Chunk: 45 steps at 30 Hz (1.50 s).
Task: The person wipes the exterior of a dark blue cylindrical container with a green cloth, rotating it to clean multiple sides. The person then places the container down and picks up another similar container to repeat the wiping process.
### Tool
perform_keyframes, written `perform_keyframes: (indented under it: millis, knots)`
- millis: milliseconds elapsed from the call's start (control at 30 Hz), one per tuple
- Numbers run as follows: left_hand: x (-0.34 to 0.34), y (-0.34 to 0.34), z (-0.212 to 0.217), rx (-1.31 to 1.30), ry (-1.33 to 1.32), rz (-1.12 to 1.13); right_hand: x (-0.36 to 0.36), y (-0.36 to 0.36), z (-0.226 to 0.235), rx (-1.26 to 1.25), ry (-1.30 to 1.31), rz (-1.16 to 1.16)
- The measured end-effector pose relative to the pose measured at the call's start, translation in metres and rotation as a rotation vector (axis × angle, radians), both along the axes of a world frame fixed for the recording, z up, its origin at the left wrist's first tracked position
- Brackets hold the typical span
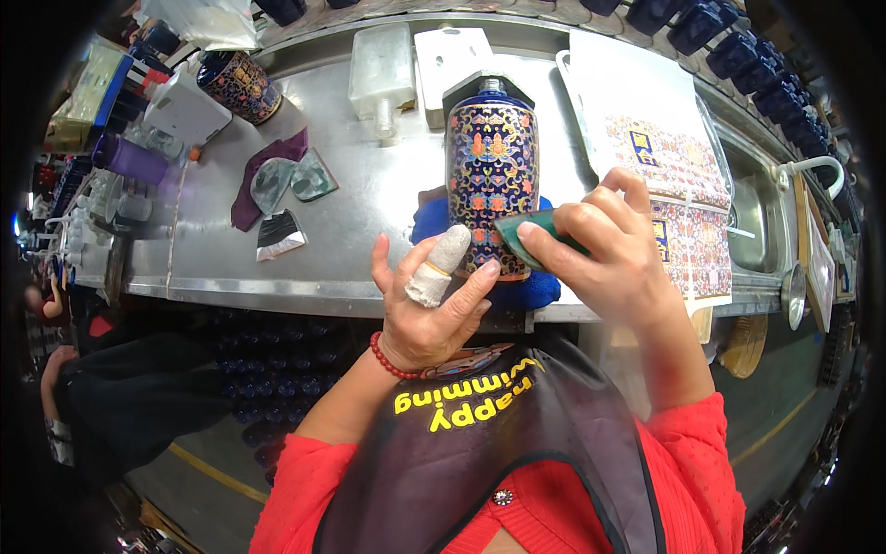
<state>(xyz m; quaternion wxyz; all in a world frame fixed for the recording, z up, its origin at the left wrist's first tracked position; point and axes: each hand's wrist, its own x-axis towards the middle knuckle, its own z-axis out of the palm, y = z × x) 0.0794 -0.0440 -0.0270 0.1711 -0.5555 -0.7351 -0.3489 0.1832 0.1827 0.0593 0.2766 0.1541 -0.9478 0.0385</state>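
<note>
A dark blue bottle (492, 166) with a colourful floral pattern lies on its back, neck pointing away from me, on a blue cloth (430, 220). My right hand (609, 245) pinches a dark green flat scraper (509, 233), whose edge is against the bottle's lower right side. My left hand (426, 300) is spread beside the bottle's lower left. Its thumb tip touches or nearly touches the bottle; the other fingers stand apart. One finger wears a pale finger cover (449, 249) with a band round it. Nothing is held in that hand.
Printed floral sheets (688, 242) lie at the right, beside a sink (752, 185). On the metal table (341, 222) are dark scraps (268, 175) and a clear bottle (381, 69). Another patterned bottle (240, 86) and a purple cup (129, 159) stand at the far left.
</note>
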Motion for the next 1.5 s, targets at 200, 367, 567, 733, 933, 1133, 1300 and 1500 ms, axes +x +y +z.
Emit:
perform_keyframes:
  millis: [200,367,567,733,933,1133,1300,1500]
  knots:
    - [-0.002,0.001,0.007,0.022,-0.058,-0.017,0.000,0.000,0.000,-0.027,0.059,0.025]
    - [-0.014,0.017,0.021,0.126,-0.351,0.026,0.001,0.002,-0.002,-0.194,0.058,-0.027]
    - [-0.016,0.038,0.035,0.207,-0.725,0.002,-0.001,0.004,0.001,-0.476,-0.083,-0.064]
    - [-0.017,0.047,0.037,0.151,-0.574,0.074,-0.002,0.007,0.001,-0.583,-0.136,-0.088]
    - [-0.021,0.048,0.033,0.141,-0.657,0.080,-0.003,0.007,0.000,-0.618,-0.160,-0.081]
    - [-0.023,0.045,0.023,0.326,-0.719,0.018,-0.014,0.003,0.006,-0.653,-0.177,0.000]
    - [-0.012,0.018,0.014,0.240,-0.090,0.011,-0.011,0.004,0.004,-0.838,-0.225,-0.053]
    - [-0.003,0.012,0.010,0.060,0.079,0.037,-0.005,0.004,-0.013,-0.906,-0.217,-0.086]
